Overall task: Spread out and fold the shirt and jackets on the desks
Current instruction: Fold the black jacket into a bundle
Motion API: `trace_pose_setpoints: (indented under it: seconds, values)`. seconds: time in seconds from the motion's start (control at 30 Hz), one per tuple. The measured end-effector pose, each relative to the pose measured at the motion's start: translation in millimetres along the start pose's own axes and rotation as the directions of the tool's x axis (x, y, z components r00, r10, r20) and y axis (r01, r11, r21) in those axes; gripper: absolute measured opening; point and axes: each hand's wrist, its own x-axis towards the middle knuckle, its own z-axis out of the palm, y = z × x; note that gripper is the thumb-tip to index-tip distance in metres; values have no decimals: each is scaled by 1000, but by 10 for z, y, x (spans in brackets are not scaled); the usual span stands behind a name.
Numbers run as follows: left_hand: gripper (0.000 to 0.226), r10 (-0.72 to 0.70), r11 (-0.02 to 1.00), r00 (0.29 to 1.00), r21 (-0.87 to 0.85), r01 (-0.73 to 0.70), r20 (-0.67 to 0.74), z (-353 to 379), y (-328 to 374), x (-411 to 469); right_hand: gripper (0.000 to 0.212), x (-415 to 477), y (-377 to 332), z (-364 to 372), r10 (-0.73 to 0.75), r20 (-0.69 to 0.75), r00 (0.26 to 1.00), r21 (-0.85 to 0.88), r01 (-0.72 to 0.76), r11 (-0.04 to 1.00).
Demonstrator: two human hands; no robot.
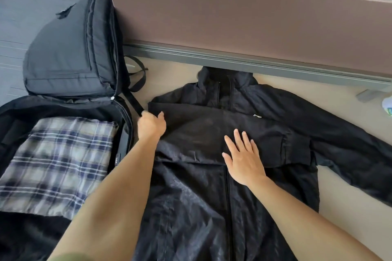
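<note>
A black zip jacket lies face up on the beige desk, its collar against the partition. One sleeve is folded across the chest, its cuff to the right; the other sleeve stretches out to the right. My left hand grips the folded edge at the jacket's left shoulder, fingers curled. My right hand lies flat with straight fingers on the folded sleeve at mid chest. A folded plaid shirt rests inside the open black backpack at left.
A brown partition with a grey rail closes off the back of the desk. The backpack's lid stands up against its left end, straps trailing on the desk. A small white and green object shows at the right edge.
</note>
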Motion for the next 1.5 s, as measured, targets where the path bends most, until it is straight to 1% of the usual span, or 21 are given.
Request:
trace_pose_setpoints:
  seconds: [0.1,0.2,0.3,0.37,0.47,0.53,0.6,0.63,0.67,0.73,0.77,0.83,0.93,1.1,1.13,1.17,1.23,1.27,1.3,1.4,1.5]
  values:
    - [48,53,998,997,-43,-56,-59,7,85,259,67,-3,50,133,-2,-51,999,-14,2,1000]
    - [35,210,967,960,-105,-232,-186,-42,196,417,62,5,58,193,3,-109,994,-24,-5,1000]
    - [30,368,926,900,0,-378,-233,-33,218,524,60,13,65,232,7,-138,990,-45,-13,999]
    - [30,376,927,905,69,-370,-197,40,161,574,60,11,75,255,5,-158,987,-49,-13,999]
    - [40,326,943,920,10,-332,-216,124,80,531,60,11,71,264,6,-171,985,-54,-15,998]
    - [44,428,897,830,53,-440,-356,133,22,355,60,10,66,255,11,-173,985,-53,-21,998]
    - [44,598,800,695,236,-552,-399,201,-126,59,61,10,66,238,20,-171,985,-46,-29,999]
    - [46,678,735,658,317,-600,-328,273,-253,-95,61,11,67,233,22,-164,986,-44,-30,999]
    - [52,726,677,655,386,-627,-210,348,-397,-223,61,8,65,227,20,-156,988,-40,-26,999]
    - [71,676,630,737,497,-598,30,462,-687,-332,62,9,72,206,6,-148,989,-26,-10,1000]
    - [78,622,629,778,538,-561,85,489,-808,-307,62,8,88,187,6,-147,989,-17,-9,1000]
    - [84,565,644,818,561,-520,109,473,-928,-199,62,20,172,137,53,-171,984,-2,-55,999]
    - [85,561,621,816,582,-525,138,410,-886,-111,64,41,347,86,129,-187,974,-4,-133,991]
    - [88,522,588,837,641,-492,164,348,-722,-81,63,37,431,14,68,-222,973,-34,-77,996]
    - [87,558,578,817,640,-506,142,355,-697,-162,62,23,418,-9,77,-244,967,-48,-91,995]
    - [85,634,545,763,626,-558,129,379,-679,-278,62,10,402,-33,102,-263,959,-63,-123,990]
    - [82,804,398,573,576,-715,156,473,-689,-542,61,5,402,-64,202,-255,946,-64,-225,972]
    - [81,843,319,501,570,-758,194,538,-724,-636,63,13,430,-69,260,-217,941,-47,-276,960]
    - [81,831,290,501,578,-763,244,595,-766,-697,66,27,473,-62,298,-177,938,-38,-309,950]
    - [81,672,376,671,636,-674,314,709,-878,-676,69,44,661,36,272,-139,952,-60,-283,957]
    - [77,642,360,680,644,-675,354,700,-813,-528,67,130,771,39,243,-160,957,-34,-252,967]
